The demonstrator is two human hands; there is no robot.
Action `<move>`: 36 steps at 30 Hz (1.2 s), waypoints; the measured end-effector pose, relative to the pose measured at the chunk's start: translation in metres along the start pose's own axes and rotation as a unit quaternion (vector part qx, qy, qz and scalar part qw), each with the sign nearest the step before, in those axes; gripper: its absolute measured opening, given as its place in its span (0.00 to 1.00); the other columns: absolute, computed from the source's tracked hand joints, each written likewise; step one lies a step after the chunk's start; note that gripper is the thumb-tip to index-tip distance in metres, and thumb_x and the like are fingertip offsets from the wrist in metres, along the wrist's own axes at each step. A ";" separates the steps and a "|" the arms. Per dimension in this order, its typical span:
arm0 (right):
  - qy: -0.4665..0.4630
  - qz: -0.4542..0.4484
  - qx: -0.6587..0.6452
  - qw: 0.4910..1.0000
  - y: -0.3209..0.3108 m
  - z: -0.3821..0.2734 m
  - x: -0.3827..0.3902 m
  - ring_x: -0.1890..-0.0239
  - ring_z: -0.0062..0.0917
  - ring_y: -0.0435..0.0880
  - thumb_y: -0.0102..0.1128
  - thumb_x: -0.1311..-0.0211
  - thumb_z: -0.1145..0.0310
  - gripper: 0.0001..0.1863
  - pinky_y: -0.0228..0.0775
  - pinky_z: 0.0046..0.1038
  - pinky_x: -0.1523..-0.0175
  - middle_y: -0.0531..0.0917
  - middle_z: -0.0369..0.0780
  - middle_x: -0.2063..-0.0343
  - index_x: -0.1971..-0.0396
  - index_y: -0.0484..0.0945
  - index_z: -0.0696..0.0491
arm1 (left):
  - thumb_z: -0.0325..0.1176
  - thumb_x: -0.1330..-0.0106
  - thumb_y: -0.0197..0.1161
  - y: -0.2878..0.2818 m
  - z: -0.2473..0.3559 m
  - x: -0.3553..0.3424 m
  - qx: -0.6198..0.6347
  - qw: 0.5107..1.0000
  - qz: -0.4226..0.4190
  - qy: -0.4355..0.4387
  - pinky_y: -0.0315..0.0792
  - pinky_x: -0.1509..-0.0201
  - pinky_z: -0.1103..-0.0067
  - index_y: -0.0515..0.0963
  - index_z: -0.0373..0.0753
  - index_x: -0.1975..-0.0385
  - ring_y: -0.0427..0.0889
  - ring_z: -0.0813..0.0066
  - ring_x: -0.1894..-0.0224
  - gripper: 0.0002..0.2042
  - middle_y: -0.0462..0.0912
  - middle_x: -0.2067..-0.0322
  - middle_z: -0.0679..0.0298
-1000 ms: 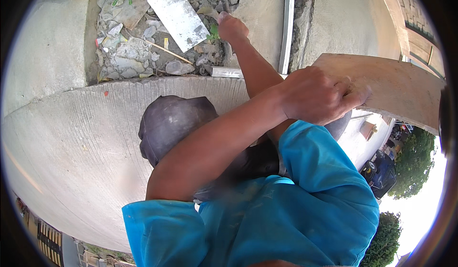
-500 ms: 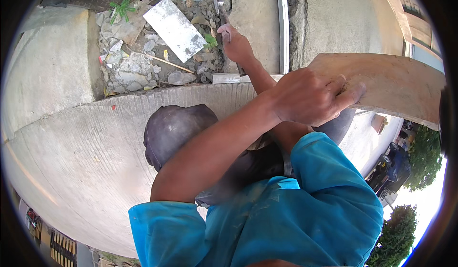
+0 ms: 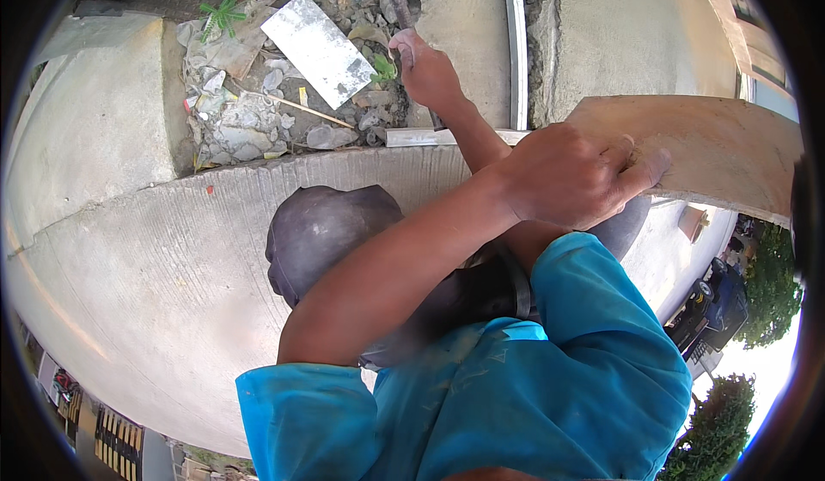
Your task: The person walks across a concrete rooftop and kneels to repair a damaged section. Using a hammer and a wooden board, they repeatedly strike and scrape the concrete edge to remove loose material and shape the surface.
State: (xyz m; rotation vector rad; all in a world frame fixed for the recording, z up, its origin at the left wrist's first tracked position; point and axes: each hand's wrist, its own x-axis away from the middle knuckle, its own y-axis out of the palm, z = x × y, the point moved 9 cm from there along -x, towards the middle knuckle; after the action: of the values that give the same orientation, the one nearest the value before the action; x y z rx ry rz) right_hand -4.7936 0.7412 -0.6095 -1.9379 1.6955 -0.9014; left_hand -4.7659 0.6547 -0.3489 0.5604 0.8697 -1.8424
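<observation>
My forearms cross, the left one over the right. My left hand (image 3: 580, 176) reaches to the right side and pinches the near left part of a brown wooden board (image 3: 696, 150), thumb and fingers closed at it. Past the crossing, my right hand (image 3: 427, 70) is wrapped around the handle of a hammer (image 3: 399, 6). Its metal head points away from me, above the rubble's right edge. The handle's lower end shows below my fist, near a short pale metal bar (image 3: 414, 137). Whether the hammer touches anything is unclear.
Rubble (image 3: 241, 133) with stones and scraps fills a gap between concrete slabs. A white-grey rectangular panel (image 3: 318, 51) lies on it, near a thin stick (image 3: 309, 112) and green plants (image 3: 223, 12). A long metal strip (image 3: 516, 47) runs away at right. My dark-clad knee (image 3: 331, 232) is in front.
My right hand and the hammer have moved slightly away from me, the hammer head now nearer the top edge. My left hand keeps its hold on the board. The whole view has shifted a little.
</observation>
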 end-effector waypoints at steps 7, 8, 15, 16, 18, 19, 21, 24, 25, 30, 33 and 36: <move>0.018 -0.014 -0.058 0.998 0.029 0.028 -0.029 0.63 0.48 0.84 0.47 0.33 0.67 0.08 0.72 0.45 0.57 0.84 0.47 0.69 0.58 0.75 0.47 | 0.36 0.36 0.57 0.010 -0.005 -0.001 0.026 0.999 0.024 0.003 0.73 0.85 0.75 0.75 0.36 0.47 0.83 0.71 0.81 0.19 0.82 0.75 0.56; 0.000 -0.049 -0.096 0.994 0.022 0.014 -0.024 0.64 0.48 0.84 0.48 0.33 0.68 0.08 0.72 0.45 0.57 0.84 0.47 0.70 0.59 0.75 0.47 | 0.36 0.36 0.57 0.009 -0.009 0.003 0.027 0.999 0.024 -0.006 0.73 0.84 0.76 0.75 0.36 0.47 0.83 0.71 0.81 0.19 0.82 0.75 0.56; 0.096 0.026 -0.007 0.995 0.017 0.058 -0.017 0.63 0.46 0.83 0.46 0.32 0.68 0.10 0.72 0.43 0.56 0.84 0.46 0.68 0.57 0.76 0.47 | 0.37 0.40 0.60 0.016 -0.001 -0.006 0.023 1.000 -0.002 0.005 0.75 0.83 0.75 0.74 0.34 0.47 0.81 0.71 0.82 0.22 0.82 0.75 0.57; 0.055 -0.006 -0.027 0.998 0.028 0.056 -0.016 0.64 0.46 0.83 0.46 0.32 0.68 0.10 0.72 0.44 0.56 0.83 0.46 0.69 0.57 0.76 0.46 | 0.36 0.40 0.60 0.014 -0.001 -0.007 0.016 1.000 0.005 0.006 0.75 0.83 0.75 0.74 0.34 0.47 0.81 0.71 0.82 0.22 0.82 0.74 0.57; -0.028 -0.072 -0.064 0.995 0.041 0.050 -0.001 0.66 0.47 0.83 0.46 0.32 0.68 0.10 0.72 0.44 0.57 0.83 0.47 0.71 0.56 0.76 0.46 | 0.36 0.42 0.61 0.009 -0.001 -0.006 0.004 1.000 0.019 0.005 0.75 0.84 0.75 0.74 0.34 0.47 0.82 0.71 0.81 0.22 0.82 0.74 0.58; -0.059 -0.028 -0.107 0.992 0.029 0.041 0.010 0.68 0.46 0.83 0.46 0.32 0.69 0.10 0.71 0.43 0.61 0.82 0.48 0.73 0.56 0.76 0.45 | 0.35 0.42 0.62 0.009 -0.004 -0.005 -0.003 1.000 0.019 0.000 0.75 0.83 0.75 0.74 0.34 0.46 0.82 0.71 0.81 0.23 0.82 0.74 0.58; 0.071 -0.089 -0.075 0.991 0.010 0.020 0.044 0.66 0.43 0.82 0.47 0.32 0.70 0.10 0.70 0.42 0.62 0.82 0.49 0.71 0.56 0.76 0.45 | 0.34 0.42 0.62 0.002 -0.011 -0.003 -0.021 0.999 0.023 -0.014 0.75 0.82 0.76 0.73 0.34 0.45 0.82 0.71 0.81 0.24 0.82 0.73 0.59; 0.127 -0.121 -0.083 0.981 -0.025 -0.005 0.091 0.60 0.34 0.84 0.46 0.29 0.72 0.11 0.71 0.37 0.53 0.84 0.45 0.65 0.50 0.73 0.51 | 0.32 0.43 0.63 -0.004 -0.026 -0.004 -0.053 0.997 0.010 -0.054 0.77 0.80 0.76 0.72 0.33 0.43 0.83 0.70 0.80 0.25 0.83 0.72 0.59; 0.078 -0.090 -0.122 0.985 -0.042 0.003 0.110 0.58 0.30 0.83 0.47 0.29 0.73 0.13 0.71 0.35 0.53 0.83 0.44 0.63 0.48 0.72 0.52 | 0.31 0.42 0.62 -0.003 -0.031 -0.009 -0.053 0.996 -0.010 -0.078 0.78 0.78 0.75 0.71 0.32 0.43 0.84 0.67 0.78 0.25 0.85 0.70 0.56; 0.194 -0.133 -0.167 0.958 -0.110 0.031 0.197 0.60 0.17 0.74 0.47 0.29 0.75 0.20 0.69 0.22 0.55 0.78 0.38 0.62 0.39 0.64 0.54 | 0.29 0.39 0.58 -0.016 -0.063 -0.013 -0.087 0.976 -0.043 -0.194 0.78 0.77 0.70 0.68 0.29 0.42 0.85 0.62 0.78 0.24 0.85 0.74 0.52; 0.290 -0.077 -0.219 0.928 -0.150 0.045 0.222 0.71 0.12 0.71 0.45 0.28 0.74 0.14 0.66 0.18 0.68 0.73 0.34 0.72 0.45 0.64 0.50 | 0.30 0.36 0.56 -0.024 -0.084 -0.006 -0.095 0.951 -0.080 -0.282 0.77 0.77 0.68 0.66 0.30 0.40 0.84 0.58 0.81 0.24 0.83 0.80 0.52; 0.260 -0.001 -0.267 0.928 -0.188 0.061 0.215 0.86 0.09 0.60 0.43 0.27 0.74 0.09 0.52 0.16 0.86 0.65 0.30 0.79 0.52 0.61 0.46 | 0.31 0.35 0.55 -0.030 -0.098 0.006 -0.149 0.923 -0.101 -0.339 0.76 0.76 0.65 0.65 0.30 0.39 0.83 0.55 0.82 0.24 0.81 0.83 0.52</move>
State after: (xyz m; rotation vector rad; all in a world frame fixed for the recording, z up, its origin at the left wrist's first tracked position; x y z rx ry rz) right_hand -4.6059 0.5571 -0.4817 -2.1515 2.4572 -1.1123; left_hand -4.7953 0.7350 -0.4061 -0.3662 0.7162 -1.8499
